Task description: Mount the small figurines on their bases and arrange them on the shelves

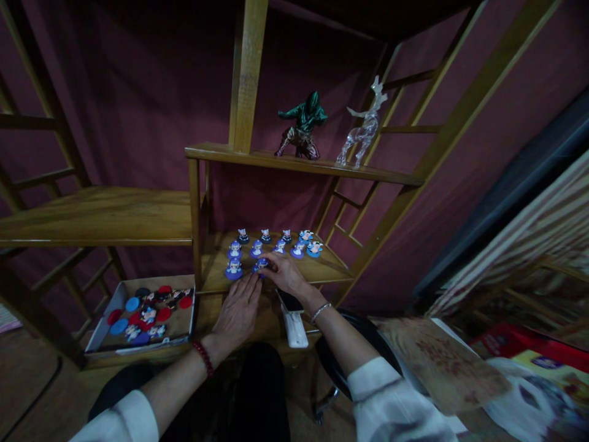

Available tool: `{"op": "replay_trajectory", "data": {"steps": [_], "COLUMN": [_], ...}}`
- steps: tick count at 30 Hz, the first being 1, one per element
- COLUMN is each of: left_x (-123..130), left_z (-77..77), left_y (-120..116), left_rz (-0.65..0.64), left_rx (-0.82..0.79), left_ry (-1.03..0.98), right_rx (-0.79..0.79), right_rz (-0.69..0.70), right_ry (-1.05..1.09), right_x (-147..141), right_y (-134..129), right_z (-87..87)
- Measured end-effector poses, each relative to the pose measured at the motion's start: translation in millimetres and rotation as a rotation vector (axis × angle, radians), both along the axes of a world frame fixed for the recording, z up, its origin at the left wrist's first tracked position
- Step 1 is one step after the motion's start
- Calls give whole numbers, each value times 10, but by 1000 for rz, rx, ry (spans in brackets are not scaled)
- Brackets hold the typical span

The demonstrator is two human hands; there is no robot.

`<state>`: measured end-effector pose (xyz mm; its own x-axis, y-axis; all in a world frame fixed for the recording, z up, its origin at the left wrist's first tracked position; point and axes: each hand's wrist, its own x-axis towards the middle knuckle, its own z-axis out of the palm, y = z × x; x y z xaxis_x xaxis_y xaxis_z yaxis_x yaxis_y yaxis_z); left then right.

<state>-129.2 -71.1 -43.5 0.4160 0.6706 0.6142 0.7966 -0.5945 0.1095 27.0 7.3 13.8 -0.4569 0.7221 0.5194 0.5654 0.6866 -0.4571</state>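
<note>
Several small figurines on round blue bases stand in rows on a low wooden shelf. My right hand rests its fingertips on one blue-based figurine at the front of the group, and it seems pinched between them. My left hand lies just below, fingers spread and apart, nearest another blue-based figurine. It holds nothing that I can see. Part of the pinched figurine is hidden by my fingers.
A cardboard box at the left holds red and blue discs and small figures. A green figurine and a clear deer figurine stand on the upper shelf. A white remote and a phone lie below my right wrist.
</note>
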Motion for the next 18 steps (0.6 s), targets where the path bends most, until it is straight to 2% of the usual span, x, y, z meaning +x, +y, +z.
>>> {"op": "replay_trajectory", "data": {"steps": [7, 13, 18], "left_x": [-22, -29, -20], "left_z": [-2, -2, 7], "left_y": [-4, -2, 1], "left_rz": [-9, -14, -8], "left_rx": [23, 28, 25], "left_ry": [28, 36, 43], "right_rx": [5, -1, -17], "right_rz": [-4, -28, -61], "right_ry": [-58, -62, -33], "right_x": [-26, -56, -69], "right_y": [41, -22, -44], "right_z": [24, 57, 18]}}
